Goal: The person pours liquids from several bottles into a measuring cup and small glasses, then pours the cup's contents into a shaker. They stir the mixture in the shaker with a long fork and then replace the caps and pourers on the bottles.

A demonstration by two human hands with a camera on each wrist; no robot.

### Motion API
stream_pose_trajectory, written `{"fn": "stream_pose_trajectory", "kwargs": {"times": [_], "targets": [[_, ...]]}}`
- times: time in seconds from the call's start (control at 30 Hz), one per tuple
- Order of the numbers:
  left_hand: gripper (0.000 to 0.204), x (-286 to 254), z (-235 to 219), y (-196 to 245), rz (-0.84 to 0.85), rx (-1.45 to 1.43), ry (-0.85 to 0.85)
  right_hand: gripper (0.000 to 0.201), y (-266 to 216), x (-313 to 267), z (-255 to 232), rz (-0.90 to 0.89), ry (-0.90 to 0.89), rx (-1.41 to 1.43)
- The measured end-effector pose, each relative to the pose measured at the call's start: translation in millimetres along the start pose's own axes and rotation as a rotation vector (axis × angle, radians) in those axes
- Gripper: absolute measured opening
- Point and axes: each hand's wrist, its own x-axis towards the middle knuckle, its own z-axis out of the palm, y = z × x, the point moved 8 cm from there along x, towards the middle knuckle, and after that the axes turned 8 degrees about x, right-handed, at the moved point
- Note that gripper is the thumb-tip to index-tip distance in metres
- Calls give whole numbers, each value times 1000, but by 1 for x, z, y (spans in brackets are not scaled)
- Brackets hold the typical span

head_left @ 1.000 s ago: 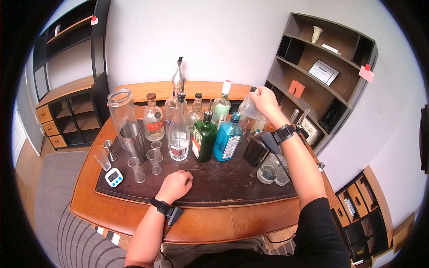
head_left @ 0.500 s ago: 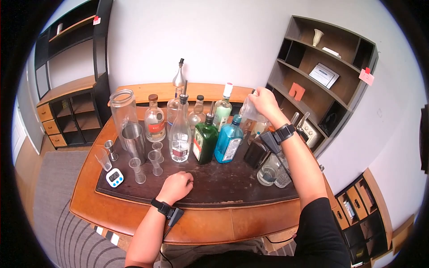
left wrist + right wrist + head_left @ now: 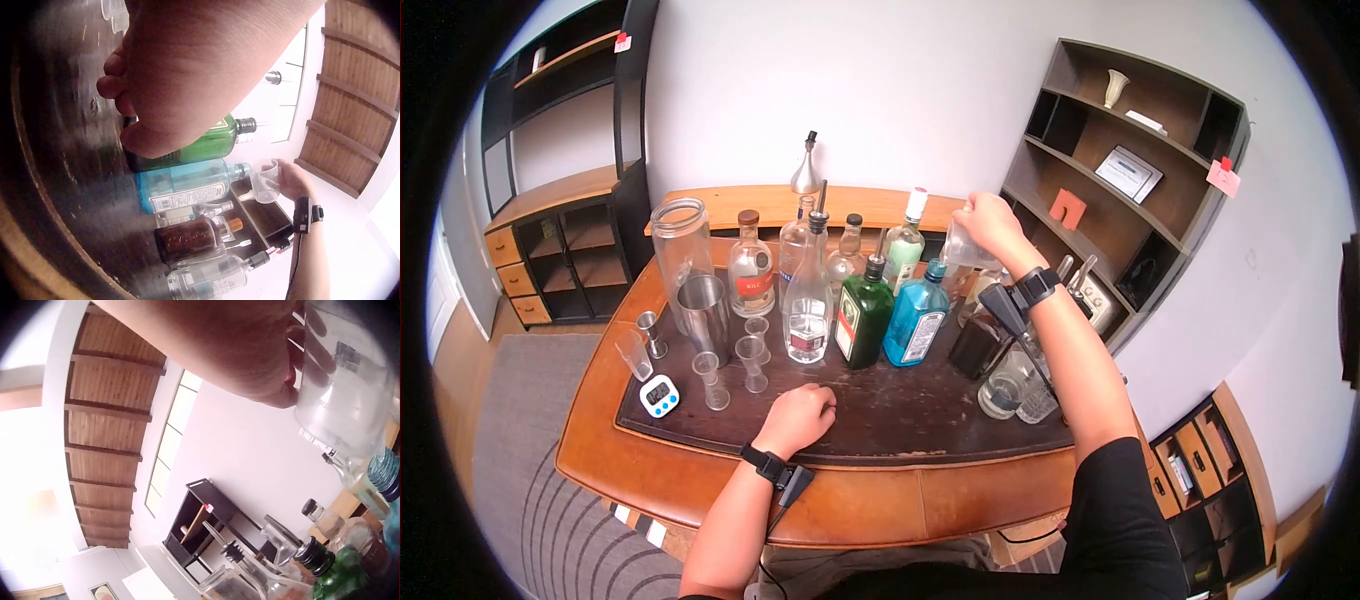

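My right hand holds a clear plastic measuring cup high over the back right of the desk. The cup is tilted, its lip right at the mouth of a blue glass bottle, which stands upright. In the right wrist view my fingers wrap behind the cup, near the blue bottle's threaded neck. My left hand rests on the dark desktop with fingers loosely curled and holds nothing. A green bottle with a pourer stands beside the blue one.
Left of the green bottle stand a clear pourer bottle, a metal shaker, small measuring glasses, a steel jigger and a white timer. A dark brown bottle and clear glassware stand below my right forearm.
The view has shifted slightly. My right hand keeps the tilted measuring cup at the blue bottle's mouth, and my left hand stays in place.
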Motion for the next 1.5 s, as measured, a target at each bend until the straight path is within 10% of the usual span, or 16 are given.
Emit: {"fn": "stream_pose_trajectory", "kwargs": {"times": [0.77,1.5], "targets": [[16,0,-1,3,-1,0,-8,22,-68,-4,28,-495,-146,-135],[23,0,2,2,-37,-2,-59,33,44,-61,5,31,266,411]]}}
